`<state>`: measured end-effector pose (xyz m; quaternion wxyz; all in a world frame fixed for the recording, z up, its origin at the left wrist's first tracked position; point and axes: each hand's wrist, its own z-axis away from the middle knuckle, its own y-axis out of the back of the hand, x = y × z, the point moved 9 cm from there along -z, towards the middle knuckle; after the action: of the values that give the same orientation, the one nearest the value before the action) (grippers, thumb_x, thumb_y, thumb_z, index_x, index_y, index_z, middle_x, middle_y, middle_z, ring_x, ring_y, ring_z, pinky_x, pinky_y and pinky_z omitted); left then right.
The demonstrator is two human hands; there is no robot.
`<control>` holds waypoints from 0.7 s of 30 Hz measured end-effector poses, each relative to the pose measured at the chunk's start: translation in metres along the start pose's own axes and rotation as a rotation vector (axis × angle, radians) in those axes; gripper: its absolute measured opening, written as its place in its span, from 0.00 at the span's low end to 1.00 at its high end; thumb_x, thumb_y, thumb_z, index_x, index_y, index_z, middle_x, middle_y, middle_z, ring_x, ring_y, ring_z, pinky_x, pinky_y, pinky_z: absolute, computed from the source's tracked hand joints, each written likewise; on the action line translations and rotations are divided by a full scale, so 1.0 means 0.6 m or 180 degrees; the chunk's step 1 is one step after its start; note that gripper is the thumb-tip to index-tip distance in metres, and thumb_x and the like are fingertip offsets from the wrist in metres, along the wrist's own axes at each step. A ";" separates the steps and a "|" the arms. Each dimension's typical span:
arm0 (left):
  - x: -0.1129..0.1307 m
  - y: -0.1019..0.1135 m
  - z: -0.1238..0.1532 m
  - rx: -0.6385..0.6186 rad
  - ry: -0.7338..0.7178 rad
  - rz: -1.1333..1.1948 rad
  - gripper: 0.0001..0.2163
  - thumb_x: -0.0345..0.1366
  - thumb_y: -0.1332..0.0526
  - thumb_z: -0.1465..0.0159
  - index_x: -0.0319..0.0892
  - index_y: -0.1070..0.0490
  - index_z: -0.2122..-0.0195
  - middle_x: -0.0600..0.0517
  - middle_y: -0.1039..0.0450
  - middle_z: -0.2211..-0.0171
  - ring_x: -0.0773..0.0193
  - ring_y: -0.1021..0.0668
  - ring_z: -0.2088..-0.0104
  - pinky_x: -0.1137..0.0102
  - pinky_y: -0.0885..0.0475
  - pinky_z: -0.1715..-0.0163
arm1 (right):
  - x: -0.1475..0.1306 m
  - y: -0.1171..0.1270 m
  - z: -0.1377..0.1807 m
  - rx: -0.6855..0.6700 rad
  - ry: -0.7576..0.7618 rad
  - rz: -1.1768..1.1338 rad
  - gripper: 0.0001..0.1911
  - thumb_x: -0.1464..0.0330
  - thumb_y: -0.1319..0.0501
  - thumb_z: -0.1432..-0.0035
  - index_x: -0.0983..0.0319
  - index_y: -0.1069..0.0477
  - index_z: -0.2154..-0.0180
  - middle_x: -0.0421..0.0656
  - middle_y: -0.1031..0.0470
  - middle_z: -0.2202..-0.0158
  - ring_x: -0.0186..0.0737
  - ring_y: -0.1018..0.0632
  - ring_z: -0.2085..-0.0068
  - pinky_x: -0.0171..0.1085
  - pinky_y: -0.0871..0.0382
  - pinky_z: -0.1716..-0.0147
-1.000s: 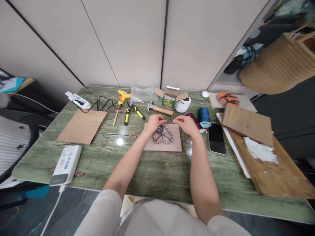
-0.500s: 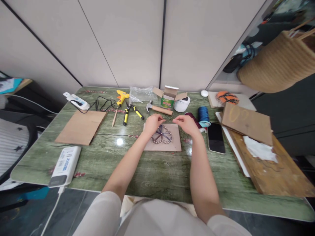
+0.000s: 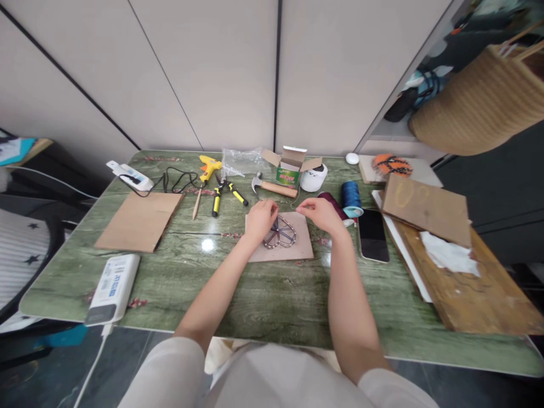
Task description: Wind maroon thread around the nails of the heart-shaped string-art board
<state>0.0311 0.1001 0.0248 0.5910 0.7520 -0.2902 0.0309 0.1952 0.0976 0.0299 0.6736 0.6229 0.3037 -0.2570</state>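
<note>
A small pale board [image 3: 304, 242] lies flat on the table, carrying a heart-like ring of nails [image 3: 285, 243] with dark thread strung across it like spokes. My left hand [image 3: 260, 221] is over the board's upper left, thumb and fingers pinched at the ring's upper edge; what they hold is too small to make out. Just right of the ring, my right hand [image 3: 322, 215] pinches with thumb and forefinger. A thin thread [image 3: 296, 197] curves up by its fingertips. A dark red thread spool [image 3: 332, 204] is partly behind that hand, beside a blue spool [image 3: 351, 198].
Behind the board lie a hammer [image 3: 276, 188], a green box [image 3: 288, 173], a white spool [image 3: 313, 179], pliers [image 3: 217, 198] and a yellow glue gun [image 3: 209, 167]. A phone [image 3: 373, 235] and stacked boards [image 3: 488, 300] are at right. A brown board [image 3: 140, 221] and power bank [image 3: 114, 288] lie left.
My left hand has shifted slightly and covers more of the ring's upper left. My right hand stays almost in place, still pinched. The whole view has shifted slightly.
</note>
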 end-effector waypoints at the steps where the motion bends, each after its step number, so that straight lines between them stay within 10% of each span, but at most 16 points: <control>1: -0.002 0.000 0.001 -0.0006 0.0041 0.0037 0.05 0.34 0.44 0.38 0.41 0.31 0.63 0.51 0.27 0.67 0.63 0.26 0.64 0.70 0.34 0.62 | 0.000 -0.001 0.000 -0.0004 0.0001 -0.0003 0.15 0.59 0.41 0.51 0.64 0.24 0.70 0.40 0.30 0.78 0.34 0.34 0.75 0.33 0.45 0.74; 10: -0.014 -0.009 0.008 -0.0083 0.0322 0.0260 0.06 0.35 0.45 0.37 0.40 0.30 0.67 0.49 0.27 0.69 0.63 0.25 0.66 0.70 0.33 0.63 | -0.006 -0.004 0.002 -0.0035 0.0054 -0.0023 0.14 0.60 0.41 0.50 0.64 0.24 0.70 0.40 0.30 0.78 0.33 0.34 0.75 0.32 0.45 0.74; 21: 0.023 -0.007 0.011 -0.0020 -0.0729 0.0904 0.10 0.24 0.50 0.39 0.40 0.29 0.69 0.49 0.32 0.59 0.65 0.30 0.56 0.70 0.34 0.54 | -0.007 -0.007 0.000 -0.0096 0.0119 0.0009 0.14 0.60 0.41 0.50 0.63 0.24 0.69 0.39 0.31 0.78 0.33 0.34 0.75 0.32 0.45 0.74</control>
<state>0.0427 0.0893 0.0246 0.5462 0.7003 -0.4589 0.0273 0.1894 0.0971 0.0298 0.6774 0.6178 0.3193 -0.2397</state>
